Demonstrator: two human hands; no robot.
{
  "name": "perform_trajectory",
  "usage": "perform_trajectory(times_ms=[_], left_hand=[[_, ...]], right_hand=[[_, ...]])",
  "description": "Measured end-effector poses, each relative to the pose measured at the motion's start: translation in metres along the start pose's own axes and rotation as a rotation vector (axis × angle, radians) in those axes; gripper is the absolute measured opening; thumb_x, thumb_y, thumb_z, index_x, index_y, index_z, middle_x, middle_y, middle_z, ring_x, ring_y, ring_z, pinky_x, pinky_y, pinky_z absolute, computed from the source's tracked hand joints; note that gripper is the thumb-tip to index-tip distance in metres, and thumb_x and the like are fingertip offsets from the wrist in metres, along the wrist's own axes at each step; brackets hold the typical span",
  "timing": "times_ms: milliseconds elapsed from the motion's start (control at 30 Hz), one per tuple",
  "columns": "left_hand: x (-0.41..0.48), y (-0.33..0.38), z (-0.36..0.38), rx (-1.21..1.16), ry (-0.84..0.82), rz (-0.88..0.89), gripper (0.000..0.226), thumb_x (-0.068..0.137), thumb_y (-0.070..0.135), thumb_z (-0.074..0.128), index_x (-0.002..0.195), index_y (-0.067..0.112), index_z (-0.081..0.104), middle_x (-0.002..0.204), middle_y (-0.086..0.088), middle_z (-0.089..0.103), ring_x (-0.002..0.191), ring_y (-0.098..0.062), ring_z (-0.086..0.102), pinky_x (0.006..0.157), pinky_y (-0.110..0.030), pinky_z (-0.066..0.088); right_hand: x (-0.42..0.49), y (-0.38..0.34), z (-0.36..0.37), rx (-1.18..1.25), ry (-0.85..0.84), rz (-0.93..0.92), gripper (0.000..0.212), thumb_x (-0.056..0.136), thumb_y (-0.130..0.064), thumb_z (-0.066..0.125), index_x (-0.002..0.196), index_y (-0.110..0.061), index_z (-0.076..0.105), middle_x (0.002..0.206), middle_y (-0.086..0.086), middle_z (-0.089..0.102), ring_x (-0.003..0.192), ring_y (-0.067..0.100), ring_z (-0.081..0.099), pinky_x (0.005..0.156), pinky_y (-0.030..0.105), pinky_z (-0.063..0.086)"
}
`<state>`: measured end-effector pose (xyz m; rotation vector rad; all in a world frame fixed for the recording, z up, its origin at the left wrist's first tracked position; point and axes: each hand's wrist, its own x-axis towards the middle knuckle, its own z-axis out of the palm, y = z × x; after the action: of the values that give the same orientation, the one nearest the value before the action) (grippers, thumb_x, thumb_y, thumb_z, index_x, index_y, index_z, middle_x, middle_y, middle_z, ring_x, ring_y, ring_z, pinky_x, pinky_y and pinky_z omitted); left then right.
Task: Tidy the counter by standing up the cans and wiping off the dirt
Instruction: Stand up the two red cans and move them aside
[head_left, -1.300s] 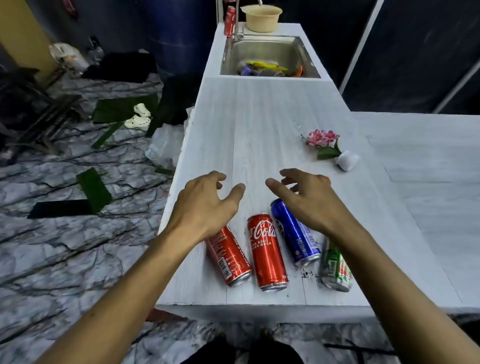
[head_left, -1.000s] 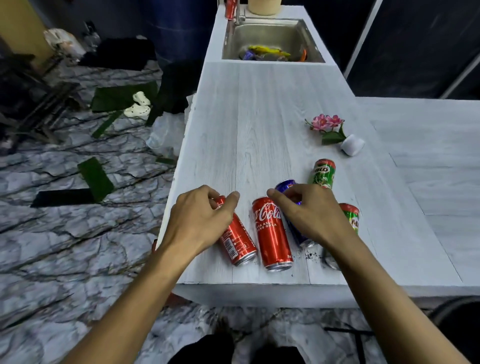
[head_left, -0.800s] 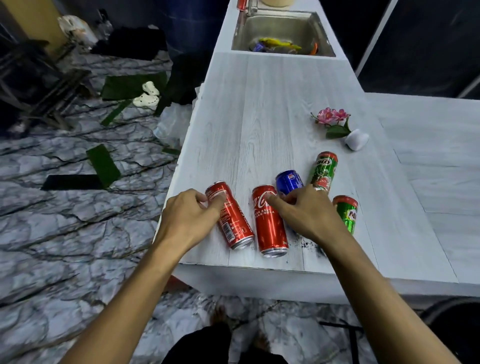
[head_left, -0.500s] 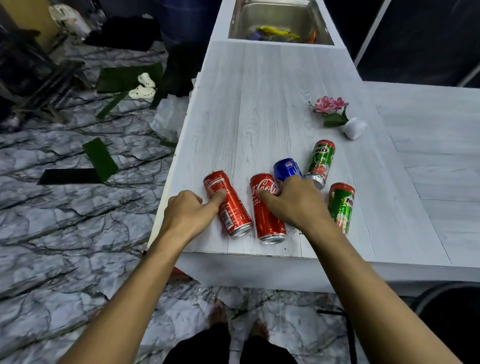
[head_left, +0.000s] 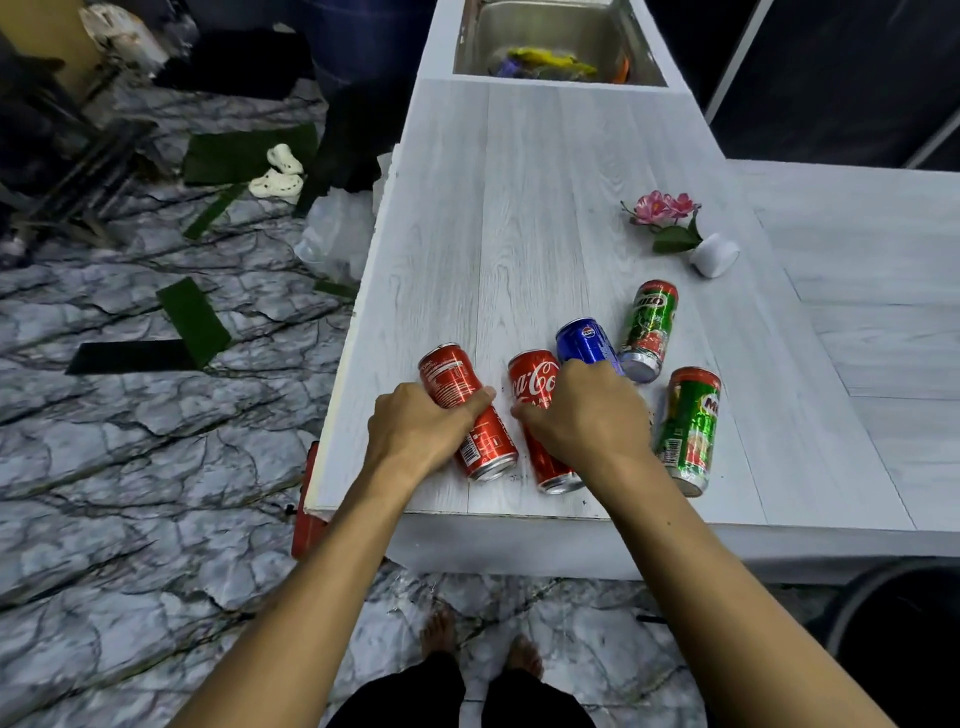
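Observation:
Several cans lie on their sides near the front edge of the white counter (head_left: 519, 218). My left hand (head_left: 415, 431) is wrapped around the leftmost red can (head_left: 452, 379). My right hand (head_left: 587, 415) grips the red Coca-Cola can (head_left: 535, 379) and covers the lower part of the blue Pepsi can (head_left: 584, 340). One green Milo can (head_left: 649, 327) lies behind the hand, another (head_left: 688, 426) to its right. Dark specks of dirt (head_left: 584, 503) show on the counter by the cans' near ends.
A pink flower (head_left: 662, 208) in a toppled white pot (head_left: 717, 254) lies at the right. A steel sink (head_left: 556, 44) holding items sits at the far end. The counter extends to the right. Green mats, white shoes and a plastic bag lie on the marble floor to the left.
Both hands came down from hovering open above the cans and closed on the two red cans. The view has shifted nearer, revealing both green cans.

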<state>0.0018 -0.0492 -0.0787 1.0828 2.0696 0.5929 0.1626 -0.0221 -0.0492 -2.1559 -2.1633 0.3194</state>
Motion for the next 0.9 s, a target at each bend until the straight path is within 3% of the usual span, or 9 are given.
perform_trajectory(times_ms=[167, 233, 333, 533, 633, 733, 900], left_hand=[[0.003, -0.003, 0.0, -0.03, -0.007, -0.015, 0.055, 0.077, 0.07, 0.076, 0.09, 0.017, 0.073, 0.08, -0.001, 0.074, 0.073, -0.018, 0.073, 0.062, -0.027, 0.053], [0.005, -0.004, -0.001, -0.062, -0.029, -0.026, 0.052, 0.077, 0.068, 0.078, 0.09, 0.017, 0.073, 0.083, -0.001, 0.075, 0.073, -0.018, 0.074, 0.069, -0.032, 0.059], [0.005, -0.008, -0.003, -0.137, -0.067, -0.038, 0.047, 0.076, 0.063, 0.081, 0.087, 0.018, 0.072, 0.084, -0.002, 0.077, 0.075, -0.02, 0.077, 0.079, -0.042, 0.064], [0.003, -0.008, -0.008, -0.206, -0.079, 0.004, 0.038, 0.075, 0.058, 0.085, 0.087, 0.025, 0.07, 0.088, 0.004, 0.078, 0.078, -0.014, 0.076, 0.078, -0.04, 0.064], [0.0, -0.006, -0.012, -0.232, -0.053, 0.075, 0.033, 0.074, 0.053, 0.086, 0.09, 0.029, 0.068, 0.092, 0.008, 0.077, 0.079, -0.006, 0.074, 0.072, -0.03, 0.061], [-0.004, -0.004, -0.018, -0.236, -0.004, 0.147, 0.04, 0.075, 0.05, 0.087, 0.104, 0.029, 0.071, 0.095, 0.014, 0.073, 0.082, 0.0, 0.071, 0.069, -0.019, 0.054], [-0.01, -0.003, -0.024, -0.257, 0.041, 0.241, 0.057, 0.073, 0.044, 0.091, 0.122, 0.023, 0.069, 0.107, 0.014, 0.075, 0.093, -0.006, 0.073, 0.087, -0.033, 0.061]], right_hand=[[0.0, -0.004, 0.0, -0.032, -0.004, -0.013, 0.063, 0.078, -0.064, 0.077, 0.114, -0.013, 0.063, 0.105, 0.006, 0.068, 0.094, 0.027, 0.068, 0.068, 0.033, 0.046], [0.002, -0.002, -0.001, -0.022, -0.016, -0.021, 0.06, 0.079, -0.061, 0.078, 0.113, -0.014, 0.063, 0.104, 0.006, 0.067, 0.094, 0.028, 0.068, 0.067, 0.032, 0.045], [0.004, -0.001, -0.002, -0.003, -0.037, -0.033, 0.05, 0.079, -0.054, 0.08, 0.103, -0.015, 0.061, 0.089, 0.002, 0.057, 0.083, 0.027, 0.063, 0.063, 0.031, 0.04], [0.008, 0.002, -0.002, 0.186, -0.063, -0.018, 0.04, 0.08, -0.051, 0.079, 0.082, -0.02, 0.054, 0.074, -0.004, 0.053, 0.07, 0.018, 0.059, 0.055, 0.028, 0.042], [0.007, 0.004, -0.004, 0.325, -0.056, -0.031, 0.036, 0.082, -0.049, 0.078, 0.093, -0.017, 0.066, 0.083, 0.0, 0.066, 0.075, 0.018, 0.065, 0.066, 0.036, 0.057], [0.005, 0.006, -0.006, 0.442, -0.008, -0.064, 0.036, 0.083, -0.046, 0.079, 0.099, -0.016, 0.07, 0.086, 0.0, 0.071, 0.077, 0.016, 0.067, 0.072, 0.038, 0.06], [0.002, 0.01, -0.001, 0.605, 0.078, -0.067, 0.05, 0.082, -0.043, 0.083, 0.12, -0.015, 0.065, 0.101, -0.004, 0.073, 0.088, 0.01, 0.069, 0.076, 0.024, 0.058]])
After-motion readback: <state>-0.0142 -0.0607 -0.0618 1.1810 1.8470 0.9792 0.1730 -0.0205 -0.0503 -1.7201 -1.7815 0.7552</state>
